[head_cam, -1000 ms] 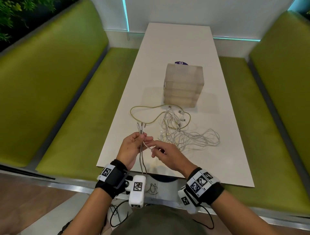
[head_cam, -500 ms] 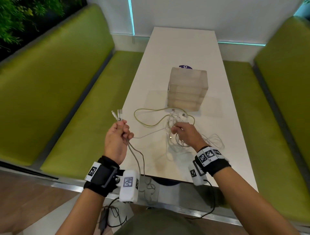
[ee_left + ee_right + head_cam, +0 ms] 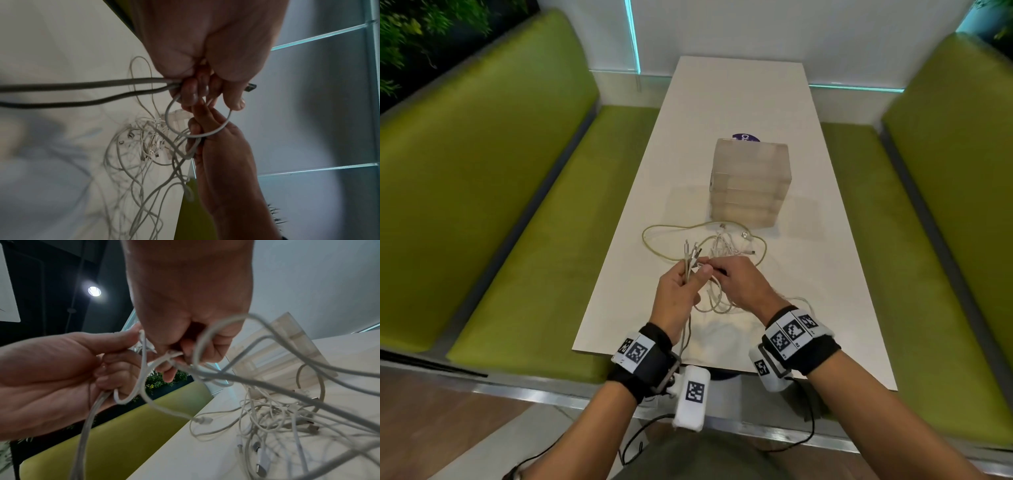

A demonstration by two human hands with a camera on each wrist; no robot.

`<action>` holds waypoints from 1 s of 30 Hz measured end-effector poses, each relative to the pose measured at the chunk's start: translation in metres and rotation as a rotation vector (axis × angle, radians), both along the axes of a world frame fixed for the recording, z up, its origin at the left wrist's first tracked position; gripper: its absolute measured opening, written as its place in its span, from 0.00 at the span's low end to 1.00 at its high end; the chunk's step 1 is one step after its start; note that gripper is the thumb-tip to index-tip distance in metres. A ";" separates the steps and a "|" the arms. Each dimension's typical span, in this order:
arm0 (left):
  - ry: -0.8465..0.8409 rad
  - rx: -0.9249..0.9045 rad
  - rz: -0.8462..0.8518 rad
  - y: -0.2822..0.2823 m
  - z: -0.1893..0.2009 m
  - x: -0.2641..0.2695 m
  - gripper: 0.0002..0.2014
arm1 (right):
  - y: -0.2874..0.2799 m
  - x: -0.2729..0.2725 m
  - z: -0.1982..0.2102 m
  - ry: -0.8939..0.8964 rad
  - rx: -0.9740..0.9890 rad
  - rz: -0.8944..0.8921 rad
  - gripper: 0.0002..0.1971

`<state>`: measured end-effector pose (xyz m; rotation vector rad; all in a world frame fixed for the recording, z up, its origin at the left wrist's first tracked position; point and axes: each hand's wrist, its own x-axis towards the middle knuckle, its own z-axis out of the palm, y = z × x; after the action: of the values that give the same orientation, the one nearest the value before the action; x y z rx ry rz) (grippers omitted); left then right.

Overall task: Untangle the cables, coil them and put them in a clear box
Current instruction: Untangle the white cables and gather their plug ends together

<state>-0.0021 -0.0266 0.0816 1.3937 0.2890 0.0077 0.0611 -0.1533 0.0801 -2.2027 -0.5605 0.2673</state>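
Note:
A tangle of white cables (image 3: 726,248) lies on the white table (image 3: 739,102), with a yellow-green cable (image 3: 654,228) looping round it. My left hand (image 3: 681,291) grips several cable ends (image 3: 690,255) that stick up above its fist, and their grey strands (image 3: 82,91) trail back past the wrist. My right hand (image 3: 743,282) meets it fingertip to fingertip and pinches a white cable loop (image 3: 164,360), from which more strands (image 3: 287,386) hang to the pile. A stack of clear boxes (image 3: 750,183) stands just beyond the tangle.
Green bench seats (image 3: 517,240) flank the table on both sides. A purple round sticker (image 3: 744,137) peeks out behind the boxes. The table's near edge (image 3: 654,356) runs just under my wrists.
My left hand came back in from the left with the cable ends. My right hand left the pile and drew back to meet it, bringing a white loop.

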 end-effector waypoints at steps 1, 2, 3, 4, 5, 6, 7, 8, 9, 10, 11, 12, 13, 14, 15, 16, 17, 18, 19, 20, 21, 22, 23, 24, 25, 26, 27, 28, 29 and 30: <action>-0.002 0.005 0.025 -0.001 0.001 0.001 0.04 | 0.000 0.000 0.000 0.000 -0.006 0.007 0.11; -0.005 0.008 0.050 -0.001 0.002 0.002 0.03 | 0.000 0.001 -0.001 -0.013 -0.030 0.021 0.10; -0.012 0.004 0.078 0.001 0.003 0.004 0.03 | 0.000 0.003 -0.003 -0.037 -0.073 0.036 0.11; -0.023 -0.001 0.110 0.003 0.004 0.005 0.05 | -0.001 0.005 -0.005 -0.068 -0.132 0.052 0.13; -0.027 -0.005 0.142 0.006 0.004 0.007 0.06 | -0.002 0.007 -0.008 -0.102 -0.198 0.063 0.12; -0.031 -0.005 0.170 0.010 0.005 0.008 0.08 | -0.004 0.009 -0.012 -0.134 -0.243 0.067 0.10; -0.040 -0.005 0.189 0.014 0.007 0.009 0.09 | -0.007 0.012 -0.015 -0.145 -0.271 0.059 0.09; -0.053 -0.007 0.202 0.017 0.009 0.009 0.09 | -0.010 0.016 -0.019 -0.150 -0.281 0.047 0.08; -0.068 -0.011 0.224 0.022 0.013 0.009 0.09 | -0.013 0.019 -0.022 -0.136 -0.301 0.034 0.09; -0.087 -0.021 0.260 0.028 0.017 0.008 0.09 | -0.017 0.024 -0.027 -0.129 -0.329 0.026 0.09; -0.107 -0.046 0.310 0.036 0.021 0.008 0.09 | -0.022 0.028 -0.029 -0.104 -0.367 0.015 0.09; -0.125 -0.084 0.364 0.046 0.024 0.008 0.09 | -0.029 0.033 -0.032 -0.078 -0.390 0.001 0.09; -0.138 -0.123 0.410 0.057 0.028 0.009 0.08 | -0.037 0.036 -0.035 -0.047 -0.386 -0.014 0.10; -0.148 -0.143 0.441 0.067 0.029 0.009 0.09 | -0.043 0.039 -0.037 -0.025 -0.350 -0.019 0.11; -0.151 -0.143 0.457 0.076 0.029 0.008 0.09 | -0.047 0.040 -0.038 -0.005 -0.300 -0.017 0.11; -0.148 -0.124 0.458 0.081 0.026 0.007 0.10 | -0.048 0.039 -0.036 0.006 -0.232 -0.008 0.11; -0.134 -0.093 0.443 0.083 0.022 0.007 0.10 | -0.047 0.038 -0.033 0.013 -0.169 -0.002 0.11; -0.108 -0.050 0.410 0.080 0.018 0.006 0.11 | -0.044 0.037 -0.028 0.001 -0.112 0.007 0.11; -0.071 0.002 0.363 0.075 0.013 0.006 0.11 | -0.040 0.034 -0.022 -0.023 -0.082 0.016 0.10; -0.036 0.060 0.306 0.068 0.009 0.005 0.11 | -0.034 0.032 -0.016 -0.048 -0.071 0.034 0.09; -0.008 0.112 0.241 0.060 0.006 0.004 0.11 | -0.029 0.029 -0.011 -0.067 -0.074 0.049 0.09; 0.009 0.161 0.174 0.052 0.002 0.004 0.11 | -0.024 0.027 -0.006 -0.084 -0.078 0.064 0.10; 0.013 0.202 0.110 0.044 -0.002 0.004 0.11 | -0.019 0.024 -0.002 -0.105 -0.094 0.076 0.10; 0.002 0.235 0.049 0.036 -0.006 0.004 0.12 | -0.015 0.022 0.001 -0.133 -0.121 0.089 0.10; -0.013 0.266 -0.008 0.029 -0.008 0.005 0.12 | -0.011 0.020 0.003 -0.163 -0.160 0.099 0.10; -0.016 0.298 -0.057 0.022 -0.009 0.005 0.14 | -0.008 0.018 0.004 -0.193 -0.201 0.103 0.10; -0.008 0.323 -0.094 0.017 -0.009 0.006 0.15 | -0.005 0.016 0.005 -0.209 -0.245 0.098 0.09; 0.003 0.338 -0.122 0.011 -0.009 0.006 0.16 | -0.004 0.014 0.005 -0.207 -0.282 0.085 0.08; 0.013 0.345 -0.141 0.007 -0.008 0.007 0.16 | -0.003 0.013 0.005 -0.195 -0.308 0.070 0.07; 0.012 0.352 -0.150 0.004 -0.008 0.007 0.16 | -0.003 0.012 0.005 -0.189 -0.316 0.055 0.06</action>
<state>0.0051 -0.0221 0.0737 1.7626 0.1979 -0.0772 0.0727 -0.1564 0.0854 -2.5387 -0.7245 0.1873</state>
